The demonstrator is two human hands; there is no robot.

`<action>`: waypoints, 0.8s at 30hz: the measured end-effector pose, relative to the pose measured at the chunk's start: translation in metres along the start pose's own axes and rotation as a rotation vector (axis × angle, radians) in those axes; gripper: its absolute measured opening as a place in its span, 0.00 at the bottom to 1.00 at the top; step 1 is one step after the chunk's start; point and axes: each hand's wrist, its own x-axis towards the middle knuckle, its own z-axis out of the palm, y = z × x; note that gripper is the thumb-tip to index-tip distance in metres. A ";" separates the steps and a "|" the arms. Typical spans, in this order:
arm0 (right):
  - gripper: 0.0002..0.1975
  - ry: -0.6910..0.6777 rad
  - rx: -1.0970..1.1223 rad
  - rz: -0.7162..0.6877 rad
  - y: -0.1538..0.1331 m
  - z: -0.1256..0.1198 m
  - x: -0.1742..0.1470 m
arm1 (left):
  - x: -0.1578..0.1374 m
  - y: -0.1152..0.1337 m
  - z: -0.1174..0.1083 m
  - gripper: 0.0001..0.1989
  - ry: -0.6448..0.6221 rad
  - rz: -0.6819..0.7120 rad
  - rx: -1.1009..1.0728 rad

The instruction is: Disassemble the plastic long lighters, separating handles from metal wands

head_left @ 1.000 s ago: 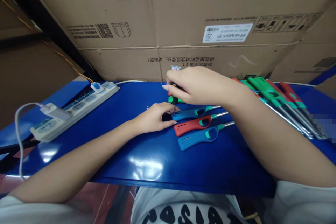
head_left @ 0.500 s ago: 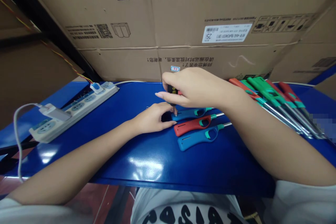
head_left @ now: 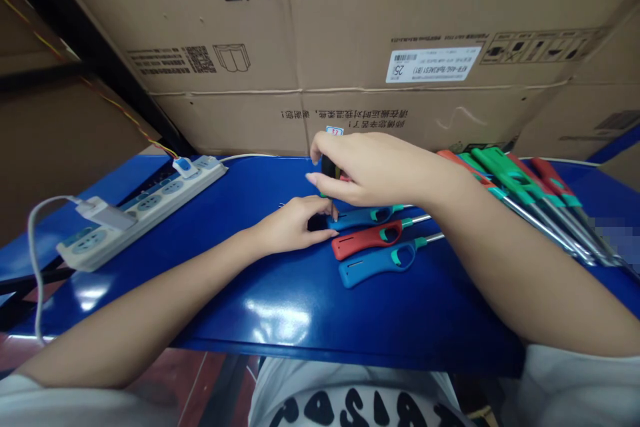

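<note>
Far blue lighter (head_left: 365, 215) is on the table (head_left: 280, 340), and from my end I've got the left hand (head_left: 293, 225) at its butt, thumb and fingertips pinching it. Right hand (head_left: 361, 168) is curled around a dark tool (head_left: 328, 168), right above that same end. Can't tell on my feed whether the tip touches, fingers are in the way. On the near side there's a red lighter (head_left: 367, 239), then a near blue lighter (head_left: 375, 264), all three rods aimed right. A pile (head_left: 505, 170) of red and green ones sits beyond the right forearm, partly hidden. Over left, well apart, a white strip (head_left: 150, 207) with two plugs in it. Big box (head_left: 300, 47) behind, print upside down.
</note>
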 end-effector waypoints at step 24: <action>0.16 0.020 0.003 -0.027 0.001 0.000 0.000 | 0.000 0.002 0.000 0.08 -0.006 0.011 -0.003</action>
